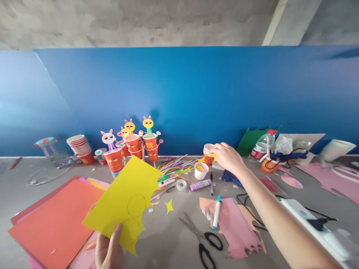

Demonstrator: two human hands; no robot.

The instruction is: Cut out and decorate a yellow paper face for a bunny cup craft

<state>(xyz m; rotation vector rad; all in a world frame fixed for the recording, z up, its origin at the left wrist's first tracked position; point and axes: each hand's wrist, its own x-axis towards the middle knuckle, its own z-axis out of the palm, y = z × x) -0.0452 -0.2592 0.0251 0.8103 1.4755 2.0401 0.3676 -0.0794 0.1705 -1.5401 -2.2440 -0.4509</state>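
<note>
My left hand (110, 246) pinches the lower edge of a yellow paper sheet (137, 190), which has two drawn circles and a ragged right edge with cut-outs. Stretched toward the back, my right hand (227, 158) has its fingers closed at a small yellow paper scrap (214, 157), beside a short stack of paper cups (208, 148). The fingertips are partly hidden. In front of that stack stands a small white cup (201, 170) with paper bits inside. Black-handled scissors (200, 235) lie spread on the table, below a loose yellow offcut (168, 206).
Orange paper cups with animal-face figures (114, 160) stand at back left, near stacked cups (80, 146). Red paper sheets (58, 220) lie left. Pink scraps (235, 228), a blue marker (217, 213), tape roll (181, 185) and glue stick (201, 185) lie centrally. A power strip (311, 224) lies right.
</note>
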